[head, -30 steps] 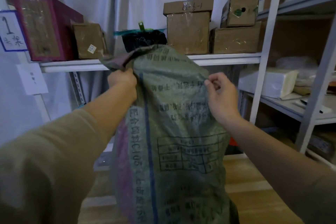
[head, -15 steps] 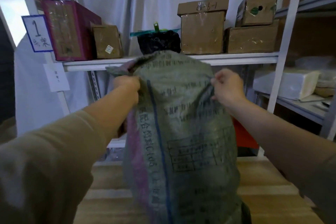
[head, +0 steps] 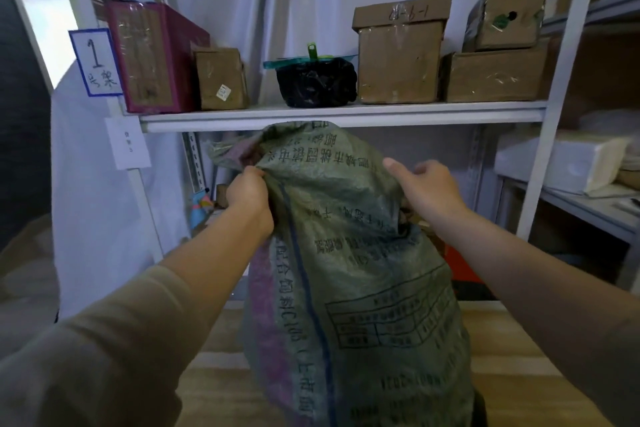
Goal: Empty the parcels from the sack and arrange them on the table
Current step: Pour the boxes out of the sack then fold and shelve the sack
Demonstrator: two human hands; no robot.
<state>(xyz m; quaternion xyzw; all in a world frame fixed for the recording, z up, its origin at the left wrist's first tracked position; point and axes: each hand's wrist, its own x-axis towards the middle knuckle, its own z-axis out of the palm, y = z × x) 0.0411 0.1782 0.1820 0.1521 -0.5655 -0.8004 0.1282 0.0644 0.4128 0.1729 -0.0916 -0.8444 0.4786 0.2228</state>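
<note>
Head view: left hand [head: 250, 196] fingers clamped on sack [head: 349, 288] mouth, right hand [head: 427, 185] fingers loose, apart. Probably still opening; next, reach inside for parcels.

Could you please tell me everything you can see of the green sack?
The sack looks like woven plastic, dull green, with a blue stripe and a purple band running down its left side and upside-down dark printed characters and a printed table. It stands upright and bulging over the wooden table, below the shelf. The left hand grips its bunched top edge; the right hand rests open-fingered on its upper right. Its contents are hidden.
</note>
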